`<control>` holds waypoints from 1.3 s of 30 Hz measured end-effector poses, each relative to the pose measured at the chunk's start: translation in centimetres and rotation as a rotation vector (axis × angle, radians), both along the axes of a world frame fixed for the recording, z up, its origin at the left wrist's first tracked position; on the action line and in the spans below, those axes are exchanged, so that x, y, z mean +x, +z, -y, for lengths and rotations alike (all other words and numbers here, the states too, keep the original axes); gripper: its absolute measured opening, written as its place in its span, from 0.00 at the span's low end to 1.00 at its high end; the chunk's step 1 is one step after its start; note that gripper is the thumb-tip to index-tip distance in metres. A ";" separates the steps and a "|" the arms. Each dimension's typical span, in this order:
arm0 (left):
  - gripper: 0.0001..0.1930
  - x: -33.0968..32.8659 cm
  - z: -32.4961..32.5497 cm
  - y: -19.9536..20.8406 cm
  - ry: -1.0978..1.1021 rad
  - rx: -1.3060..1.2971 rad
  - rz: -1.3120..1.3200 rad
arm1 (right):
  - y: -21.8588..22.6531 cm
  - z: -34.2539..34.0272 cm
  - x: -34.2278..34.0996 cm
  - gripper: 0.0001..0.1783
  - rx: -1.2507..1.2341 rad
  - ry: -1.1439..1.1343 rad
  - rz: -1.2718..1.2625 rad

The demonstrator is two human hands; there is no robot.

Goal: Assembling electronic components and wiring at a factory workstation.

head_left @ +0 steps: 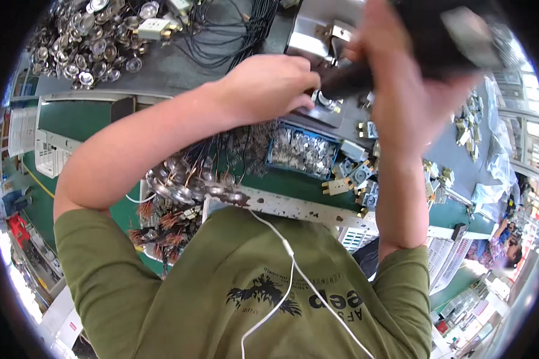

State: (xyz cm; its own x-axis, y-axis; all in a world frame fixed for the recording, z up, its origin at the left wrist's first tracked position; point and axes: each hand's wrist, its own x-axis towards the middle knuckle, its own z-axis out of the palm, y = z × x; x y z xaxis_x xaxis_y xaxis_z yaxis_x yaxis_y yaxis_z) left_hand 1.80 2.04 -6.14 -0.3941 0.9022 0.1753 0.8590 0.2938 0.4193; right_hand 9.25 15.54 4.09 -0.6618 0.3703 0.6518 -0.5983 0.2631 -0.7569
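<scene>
Currently, the left hand (275,87) is held beside a metal part (325,100), the right hand (406,90) blurred against a dark object (426,33); neither grip's closure can be told.

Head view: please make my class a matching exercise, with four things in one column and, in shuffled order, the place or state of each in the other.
Column one
1. Blue tray
2. Left hand
3. Larger heap of round metal cups
4. White cord

Column two
A. Hanging down the front of the olive-green shirt
B. With its fingers close to the metal fixture
C. Holding many small silvery metal pieces
D. At the upper left of the view

Right pairs: 1-C, 2-B, 3-D, 4-A
</scene>
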 end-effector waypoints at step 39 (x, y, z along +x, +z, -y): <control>0.06 -2.4 3.8 4.3 0.013 -0.157 -0.441 | -4.8 -8.5 9.1 0.29 0.008 0.243 0.811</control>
